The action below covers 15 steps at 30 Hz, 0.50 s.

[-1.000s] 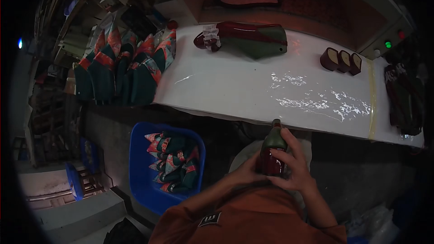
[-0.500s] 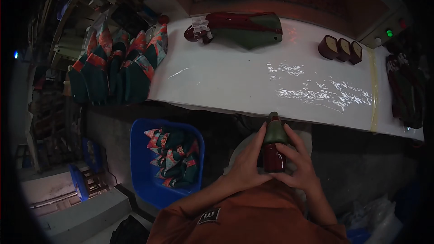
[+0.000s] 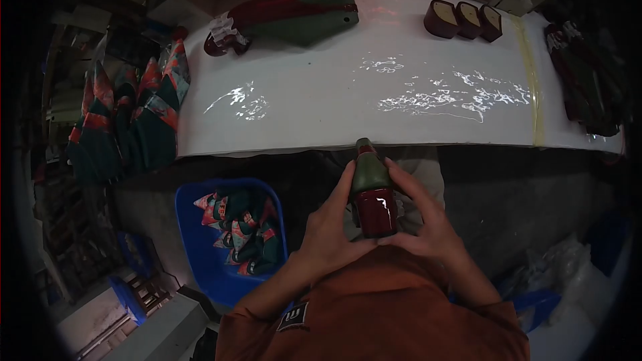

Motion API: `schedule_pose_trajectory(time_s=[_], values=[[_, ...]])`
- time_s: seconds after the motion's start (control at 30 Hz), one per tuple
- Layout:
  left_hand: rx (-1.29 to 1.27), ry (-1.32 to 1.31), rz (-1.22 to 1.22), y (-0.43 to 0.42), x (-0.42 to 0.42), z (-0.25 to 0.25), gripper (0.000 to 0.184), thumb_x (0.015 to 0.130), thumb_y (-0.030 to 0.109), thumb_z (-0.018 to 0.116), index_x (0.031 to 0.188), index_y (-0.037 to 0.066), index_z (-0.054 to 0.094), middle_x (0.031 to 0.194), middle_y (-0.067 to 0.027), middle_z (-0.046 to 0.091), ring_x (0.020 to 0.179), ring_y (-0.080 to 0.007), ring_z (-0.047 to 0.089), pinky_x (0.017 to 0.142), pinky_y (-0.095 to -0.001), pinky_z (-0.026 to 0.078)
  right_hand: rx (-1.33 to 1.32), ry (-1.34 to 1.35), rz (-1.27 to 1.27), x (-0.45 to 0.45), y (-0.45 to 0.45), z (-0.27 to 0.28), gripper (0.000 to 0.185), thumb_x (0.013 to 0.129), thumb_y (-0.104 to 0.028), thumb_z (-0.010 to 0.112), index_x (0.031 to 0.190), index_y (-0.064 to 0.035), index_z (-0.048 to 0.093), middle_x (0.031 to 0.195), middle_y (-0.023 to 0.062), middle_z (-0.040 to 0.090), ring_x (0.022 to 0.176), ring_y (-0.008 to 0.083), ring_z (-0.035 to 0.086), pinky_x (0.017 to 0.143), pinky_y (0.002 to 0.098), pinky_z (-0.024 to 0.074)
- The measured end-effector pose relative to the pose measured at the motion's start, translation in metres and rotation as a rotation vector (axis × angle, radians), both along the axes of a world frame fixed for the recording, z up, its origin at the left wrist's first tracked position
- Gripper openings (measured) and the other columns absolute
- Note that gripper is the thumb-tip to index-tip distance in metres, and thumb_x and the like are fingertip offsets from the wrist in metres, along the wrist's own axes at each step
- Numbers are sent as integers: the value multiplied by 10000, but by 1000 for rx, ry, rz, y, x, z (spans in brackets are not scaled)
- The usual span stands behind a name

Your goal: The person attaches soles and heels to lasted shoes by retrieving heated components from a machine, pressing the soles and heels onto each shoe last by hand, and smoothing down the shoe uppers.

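Note:
A glossy object with a dark red block-like end and a green tapering part (image 3: pixel 376 212) is held between both hands in front of the orange shirt, just off the table's front edge. My left hand (image 3: pixel 329 230) presses its left side, thumb at the bottom end and fingers along the green part. On the other side, my right hand (image 3: pixel 425 222) grips it the same way. Beyond them, a longer red and green piece (image 3: pixel 301 17) with clear wrapping at one end lies on the white table (image 3: pixel 281 120).
Three dark red pieces with tan faces (image 3: pixel 443 19) stand at the table's back right. Dark red and green items (image 3: pixel 585 87) lie far right. Green and red pointed pieces (image 3: pixel 150 127) stand at left. A blue bin (image 3: pixel 200 267) holds similar pieces below the table.
The view has shifted, so the table things appear higher and further left. Both hands have moved left in view with the object, and my right hand's fingers now lie along its side.

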<state>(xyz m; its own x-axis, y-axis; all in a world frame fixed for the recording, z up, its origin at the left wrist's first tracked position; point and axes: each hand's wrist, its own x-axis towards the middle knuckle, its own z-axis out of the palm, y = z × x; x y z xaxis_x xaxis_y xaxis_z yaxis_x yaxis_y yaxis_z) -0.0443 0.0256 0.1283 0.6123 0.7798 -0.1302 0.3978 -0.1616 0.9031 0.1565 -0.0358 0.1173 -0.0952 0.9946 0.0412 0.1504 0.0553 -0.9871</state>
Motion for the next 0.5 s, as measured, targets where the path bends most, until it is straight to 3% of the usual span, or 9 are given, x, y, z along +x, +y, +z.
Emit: schedule_pose_trajectory(time_s=[0.2,0.43,0.5], values=[[-29,35,5,-1,-2,1,1113,672,248,860,1525,2,188,1403,-263,477,1181,-391,586,930,-414,529,-13,-36,24,0,1,2,981,701,-221,882,1468,43,331,1527,234,349,1388,328,400,1124,414,351],[-14,-1,-6,0,-3,6,1059,720,231,823,1527,5,174,1506,-296,322,1205,-410,562,913,-421,532,-136,-82,61,1,3,4,988,729,-274,860,1474,59,303,1500,256,380,1318,335,488,1062,420,430],[23,-6,11,2,-2,5,1046,730,236,813,1526,4,175,1513,-303,301,1194,-414,568,909,-423,533,-58,-127,68,1,4,-2,977,737,-263,852,1475,59,299,1493,267,384,1296,339,509,1044,423,447]])
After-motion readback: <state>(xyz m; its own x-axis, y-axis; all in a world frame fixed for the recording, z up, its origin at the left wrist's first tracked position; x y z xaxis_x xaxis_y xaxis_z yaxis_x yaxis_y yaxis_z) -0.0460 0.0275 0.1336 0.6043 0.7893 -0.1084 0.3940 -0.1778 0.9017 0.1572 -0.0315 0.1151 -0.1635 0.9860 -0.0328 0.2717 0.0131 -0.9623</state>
